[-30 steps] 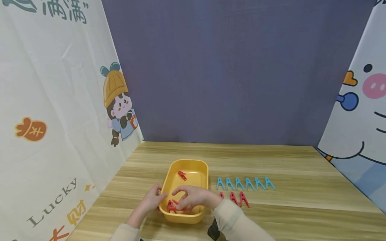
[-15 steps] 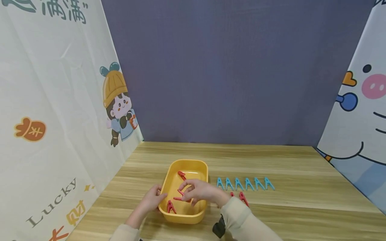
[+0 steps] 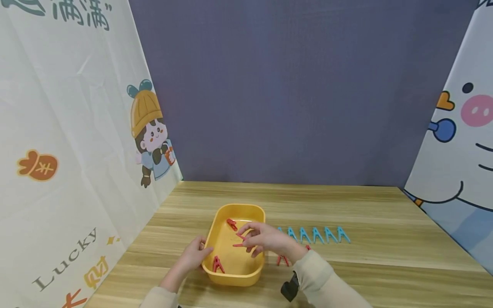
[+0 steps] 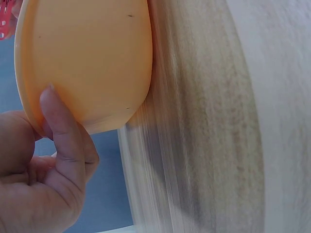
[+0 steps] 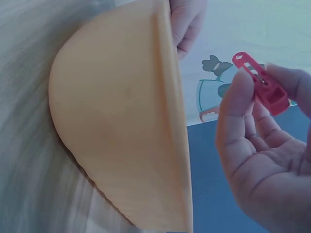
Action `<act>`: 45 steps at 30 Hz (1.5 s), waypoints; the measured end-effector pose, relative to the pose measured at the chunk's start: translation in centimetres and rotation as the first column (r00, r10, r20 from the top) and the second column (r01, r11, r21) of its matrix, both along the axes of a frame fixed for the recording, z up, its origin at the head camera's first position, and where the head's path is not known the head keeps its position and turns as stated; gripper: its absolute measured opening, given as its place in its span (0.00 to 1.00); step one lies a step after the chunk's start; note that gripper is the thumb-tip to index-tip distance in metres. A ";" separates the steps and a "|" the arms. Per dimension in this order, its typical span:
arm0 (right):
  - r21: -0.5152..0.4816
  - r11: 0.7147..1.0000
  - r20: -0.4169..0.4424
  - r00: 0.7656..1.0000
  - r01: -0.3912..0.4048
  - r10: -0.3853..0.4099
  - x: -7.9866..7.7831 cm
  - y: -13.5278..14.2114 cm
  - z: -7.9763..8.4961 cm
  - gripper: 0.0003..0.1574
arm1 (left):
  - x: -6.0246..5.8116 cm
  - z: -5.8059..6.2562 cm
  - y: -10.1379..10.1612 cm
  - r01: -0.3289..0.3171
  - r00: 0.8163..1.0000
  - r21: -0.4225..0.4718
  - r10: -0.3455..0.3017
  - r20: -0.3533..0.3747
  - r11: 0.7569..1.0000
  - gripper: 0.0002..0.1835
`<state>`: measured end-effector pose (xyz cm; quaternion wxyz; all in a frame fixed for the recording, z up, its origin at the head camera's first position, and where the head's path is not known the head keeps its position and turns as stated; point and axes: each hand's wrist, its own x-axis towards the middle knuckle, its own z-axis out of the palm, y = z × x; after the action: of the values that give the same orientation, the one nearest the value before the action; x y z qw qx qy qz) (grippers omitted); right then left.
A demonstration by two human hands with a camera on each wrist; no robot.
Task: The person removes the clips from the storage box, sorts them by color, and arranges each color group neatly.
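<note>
A yellow plastic tub (image 3: 232, 280) stands on the table, its left rim gripped by my left hand (image 3: 194, 252) between thumb and fingers. In the left wrist view, that hand (image 4: 60, 160) pinches the tub's edge. My right hand (image 3: 267, 240) is over the tub's right side, pinching a red clothespin (image 5: 265, 85) between thumb and fingertips above the rim. In the head view, its two legs point left. Inside the tub lie a red clothespin (image 3: 232, 224) at the back and another red clothespin (image 3: 218, 264) near the front left.
To the tub's right, several blue clothespins (image 3: 316, 235) stand in a row on the wooden table (image 3: 369, 273). In front of them is a red clothespin (image 3: 283, 260), with more red partly hidden behind my right forearm. Printed cloth (image 3: 77, 128) walls the left side.
My right hand has lifted the red clothespin from the tub's front and carried it back and slightly right. My left hand keeps its grip on the rim.
</note>
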<state>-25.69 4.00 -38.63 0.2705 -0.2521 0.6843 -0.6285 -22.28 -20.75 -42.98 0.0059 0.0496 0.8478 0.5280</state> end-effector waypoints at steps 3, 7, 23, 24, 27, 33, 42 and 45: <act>-0.004 1.000 -0.007 1.000 0.008 -0.008 0.1 0.5 0.4 0.22 | 0.0 0.0 0.0 0.000 1.000 0.002 0.000 -0.001 1.000 0.10; -0.008 1.000 -0.011 1.000 0.019 -0.019 0.0 0.9 0.5 0.20 | 0.0 0.0 0.0 -0.002 1.000 0.001 0.002 0.000 1.000 0.10; -0.111 0.993 0.011 0.999 0.043 -0.042 -0.1 3.2 0.3 0.21 | 0.0 0.0 0.1 -0.001 1.000 0.006 0.001 0.000 1.000 0.11; -0.114 0.993 0.008 0.999 0.042 -0.041 -0.1 3.3 0.3 0.21 | 0.0 0.0 0.1 -0.002 1.000 0.006 0.002 -0.001 1.000 0.11; -0.128 0.991 0.014 0.999 0.040 -0.038 -0.1 3.7 0.3 0.20 | 0.0 0.0 0.2 -0.002 1.000 0.004 0.002 -0.004 1.000 0.11; -0.149 0.987 0.047 0.997 0.065 -0.059 -0.1 4.7 0.4 0.20 | -0.1 -0.1 0.1 0.009 1.000 -0.006 -0.009 -0.001 1.000 0.09; -0.186 0.980 0.037 0.997 0.067 -0.061 -0.2 6.7 0.2 0.19 | -0.2 -0.2 0.1 0.012 1.000 -0.007 -0.012 -0.011 1.000 0.09; -0.188 0.979 0.039 0.997 0.075 -0.069 -0.3 7.4 0.1 0.20 | -0.2 -0.2 0.1 0.007 1.000 -0.009 -0.007 -0.012 1.000 0.09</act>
<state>-26.03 11.39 -38.49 0.2331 -0.2416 0.6256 -0.7042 -22.47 -20.67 -43.22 0.0030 0.0557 0.8500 0.5238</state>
